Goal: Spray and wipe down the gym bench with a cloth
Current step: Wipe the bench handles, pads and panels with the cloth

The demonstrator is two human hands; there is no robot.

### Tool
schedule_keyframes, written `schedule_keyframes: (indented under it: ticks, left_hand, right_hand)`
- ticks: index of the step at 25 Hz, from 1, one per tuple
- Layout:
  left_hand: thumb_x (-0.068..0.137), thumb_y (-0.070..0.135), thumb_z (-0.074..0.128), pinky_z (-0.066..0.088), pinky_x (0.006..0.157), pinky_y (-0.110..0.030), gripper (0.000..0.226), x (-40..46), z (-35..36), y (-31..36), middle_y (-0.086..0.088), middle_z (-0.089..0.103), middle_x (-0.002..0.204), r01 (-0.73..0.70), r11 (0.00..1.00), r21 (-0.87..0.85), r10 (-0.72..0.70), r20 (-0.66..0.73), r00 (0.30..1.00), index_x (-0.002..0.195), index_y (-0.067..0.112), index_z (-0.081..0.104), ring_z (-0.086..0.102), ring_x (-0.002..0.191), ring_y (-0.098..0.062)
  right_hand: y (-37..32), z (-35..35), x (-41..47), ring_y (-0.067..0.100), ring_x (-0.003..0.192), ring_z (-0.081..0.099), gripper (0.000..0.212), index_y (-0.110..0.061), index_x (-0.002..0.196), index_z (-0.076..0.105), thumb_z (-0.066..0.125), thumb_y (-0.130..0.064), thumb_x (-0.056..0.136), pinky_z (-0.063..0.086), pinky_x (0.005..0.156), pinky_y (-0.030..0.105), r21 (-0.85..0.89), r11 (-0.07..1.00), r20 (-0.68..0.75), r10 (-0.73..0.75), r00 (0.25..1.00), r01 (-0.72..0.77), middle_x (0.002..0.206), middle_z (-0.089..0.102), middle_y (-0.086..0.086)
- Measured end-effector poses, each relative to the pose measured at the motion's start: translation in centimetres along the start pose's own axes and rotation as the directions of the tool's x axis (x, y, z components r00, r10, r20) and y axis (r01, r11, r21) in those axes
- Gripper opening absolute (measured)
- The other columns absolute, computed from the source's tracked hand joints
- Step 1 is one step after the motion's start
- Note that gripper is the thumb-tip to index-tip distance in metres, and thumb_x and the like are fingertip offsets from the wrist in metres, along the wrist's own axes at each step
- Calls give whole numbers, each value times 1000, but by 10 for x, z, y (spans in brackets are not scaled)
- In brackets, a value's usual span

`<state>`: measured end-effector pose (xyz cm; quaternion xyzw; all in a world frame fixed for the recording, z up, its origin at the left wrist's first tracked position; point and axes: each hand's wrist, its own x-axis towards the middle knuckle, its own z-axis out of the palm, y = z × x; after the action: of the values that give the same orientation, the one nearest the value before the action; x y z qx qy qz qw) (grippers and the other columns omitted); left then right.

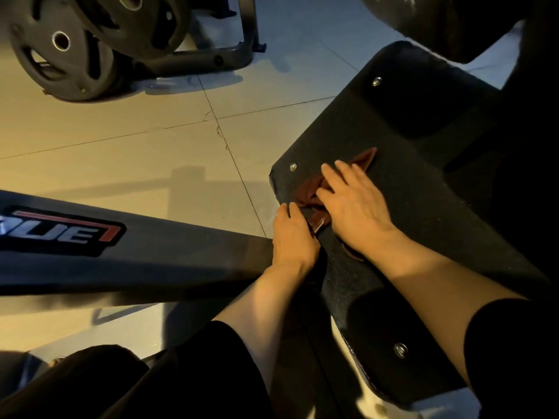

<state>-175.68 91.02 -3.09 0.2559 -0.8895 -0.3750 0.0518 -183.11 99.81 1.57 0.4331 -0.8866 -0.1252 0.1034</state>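
A dark brown-red cloth (305,192) lies on the black underside panel of the gym bench (408,182), near its left edge. My right hand (354,204) presses flat on the cloth with straight fingers. My left hand (292,234) rests at the panel's left edge, its fingers curled over the edge next to the cloth. A corner of the cloth sticks out beyond my right fingertips. No spray bottle is in view.
A black steel frame bar (121,252) with a logo runs across the left. Weight plates (69,43) on a rack stand at the top left on the tiled floor (151,146). A black pad (453,22) hangs at the top right. Bolts dot the panel.
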Motion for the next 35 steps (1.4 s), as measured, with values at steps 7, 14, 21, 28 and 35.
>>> schedule_keyframes:
  ticks: [7, 14, 21, 28, 35]
  left_hand:
    - [92, 16, 57, 34, 100, -29, 70, 16, -3, 6, -20, 34, 144, 44, 992, -114, -42, 25, 999, 148, -3, 18, 43, 127, -32]
    - [79, 6, 70, 33, 108, -32, 84, -9, 0, 9, -17, 26, 149, 79, 990, -116, -72, 62, 995, 147, 2, 21, 38, 133, -32]
    - [79, 11, 72, 34, 112, -39, 81, -60, 16, 16, -14, 24, 152, 51, 993, -106, -38, 115, 993, 146, 8, 27, 35, 135, -31]
    - [88, 19, 63, 37, 108, -36, 64, -106, 20, 25, -10, 27, 152, -36, 996, -81, 47, 134, 990, 145, 14, 33, 42, 131, -29]
    - [87, 8, 58, 34, 110, -34, 69, -151, 23, 38, -12, 30, 152, -132, 989, -72, 145, 212, 966, 149, 23, 32, 41, 133, -31]
  right_hand:
    - [-11, 4, 31, 32, 147, 5, 52, -15, 146, 37, 48, -28, 97, 7, 121, 43, 50, 998, 70, -27, 997, 24, 161, 7, 10]
    - [-11, -3, 5, 25, 148, 1, 53, -19, 143, 44, 56, -24, 93, 1, 121, 38, 119, 985, 201, -146, 969, 124, 162, 9, 2]
    - [-9, -19, -56, 23, 149, 0, 50, -19, 144, 43, 54, -26, 95, 2, 121, 37, 111, 985, 251, -158, 955, 133, 162, 9, 0]
    - [-11, -35, -126, 25, 149, -1, 52, -17, 145, 41, 54, -24, 95, 2, 122, 38, 81, 995, 266, -76, 961, 56, 162, 5, 3]
    - [-2, -56, -190, 26, 149, 0, 54, -18, 146, 40, 55, -25, 95, 6, 122, 40, 34, 980, 189, 185, 964, -195, 163, 3, 3]
